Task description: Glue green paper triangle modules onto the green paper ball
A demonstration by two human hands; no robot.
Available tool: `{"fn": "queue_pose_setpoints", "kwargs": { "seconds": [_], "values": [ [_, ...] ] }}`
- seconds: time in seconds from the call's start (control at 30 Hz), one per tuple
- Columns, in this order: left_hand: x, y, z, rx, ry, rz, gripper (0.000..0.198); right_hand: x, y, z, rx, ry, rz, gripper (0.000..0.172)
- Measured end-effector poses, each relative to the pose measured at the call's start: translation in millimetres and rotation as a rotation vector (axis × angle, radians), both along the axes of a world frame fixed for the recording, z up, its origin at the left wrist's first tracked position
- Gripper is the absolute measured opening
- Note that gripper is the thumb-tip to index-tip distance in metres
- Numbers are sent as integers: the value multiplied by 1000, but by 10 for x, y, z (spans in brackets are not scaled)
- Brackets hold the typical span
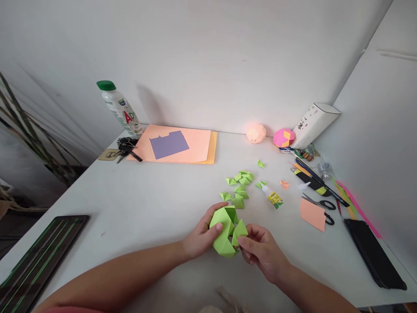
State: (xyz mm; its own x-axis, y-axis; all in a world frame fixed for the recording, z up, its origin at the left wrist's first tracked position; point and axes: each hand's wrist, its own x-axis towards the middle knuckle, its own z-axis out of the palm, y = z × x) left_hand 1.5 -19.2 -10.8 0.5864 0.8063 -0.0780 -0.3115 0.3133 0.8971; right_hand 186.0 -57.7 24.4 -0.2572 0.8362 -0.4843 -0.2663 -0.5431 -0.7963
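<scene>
Close to the desk's front edge, my left hand [204, 234] grips a partly formed green paper polyhedron [222, 234] with its thumb on the near face. The shape has an open, jagged side facing right. In my right hand [262, 250] a small folded green paper piece [239, 231] is pinched between thumb and fingers, against that open side. Whether the piece is joined to the shape, I cannot tell. Just beyond lie several loose green folded pieces [243, 178]. A small glue tube [273, 196] with a white nozzle rests to their right.
Scissors [325, 204] lie partly under a peach paper square [312, 214] at right, near a black pouch [374, 252]. Pink-and-yellow [283, 138] and peach paper balls [256, 133] sit by the wall. Peach sheets [198, 143], a bottle [122, 108] and a dark tray [45, 252] are leftward.
</scene>
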Motion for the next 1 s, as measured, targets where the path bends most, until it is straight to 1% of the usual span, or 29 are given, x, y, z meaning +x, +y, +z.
{"fn": "queue_pose_setpoints", "kwargs": {
  "seconds": [0.2,0.43,0.53,0.63,0.8,1.0],
  "values": [
    [-5,-10,-26,46,5,9,60,-13,-22,21,69,-74,-25,35],
    [-11,-8,-47,59,51,7,60,-13,-26,-6,79,-72,-26,36],
    [-8,-7,-62,76,38,24,60,-22,-32,-5,91,-66,-21,36],
    [-14,-8,-56,80,33,12,60,-32,-34,17,97,-82,-12,37],
    [-25,-8,-29,94,15,-5,60,-27,-29,58,86,-107,19,38],
    [-32,-9,-62,96,-38,3,59,-4,-14,34,36,-46,62,37]
  ]
}}
